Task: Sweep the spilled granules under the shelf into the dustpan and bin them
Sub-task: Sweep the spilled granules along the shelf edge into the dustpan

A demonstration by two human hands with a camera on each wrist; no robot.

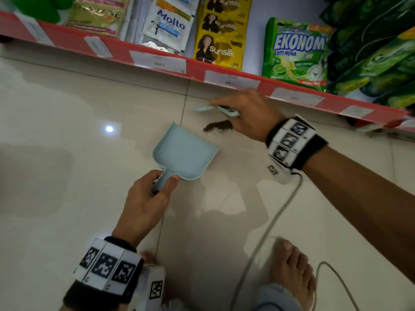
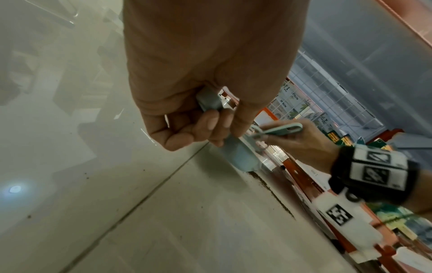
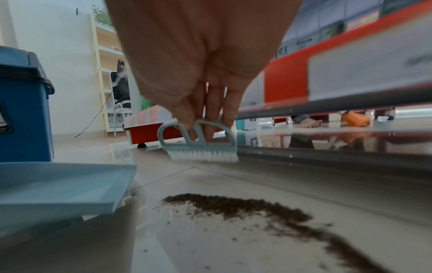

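On the tiled floor, head view: my left hand point(image 1: 149, 198) curls around the stub handle of the dustpan point(image 1: 186, 153); my right hand point(image 1: 244, 113) pinches the brush point(image 1: 215, 109) by its loop handle.
Granules, head view: the granules point(image 1: 217, 126) lie in a short dark streak at about 2 o'clock from the pan, just beside its open lip and not yet in it, below the red shelf edge point(image 1: 195, 68).
Pan axis, head view: handle at 7 o'clock, mouth at 1 o'clock, long axis along that line.
Left wrist view: fingers and thumb wrap the pan handle point(image 2: 210, 102); a thin line of granules point(image 2: 272, 195) runs along the shelf base.
Right wrist view: fingertips point(image 3: 187, 122) hook through the brush handle, white bristles point(image 3: 203, 155) down on the tile, at 12 o'clock beyond the pile point(image 3: 245, 208). A blue bin point(image 3: 23, 110) stands at 9 o'clock, behind the pan.
Brush axis: long side roughly parallel to the shelf front.
Doing it well: I judge the lip should press flat to the tile, with short, low strokes drawn from the shelf side toward the pan so nothing scatters or slips underneath.
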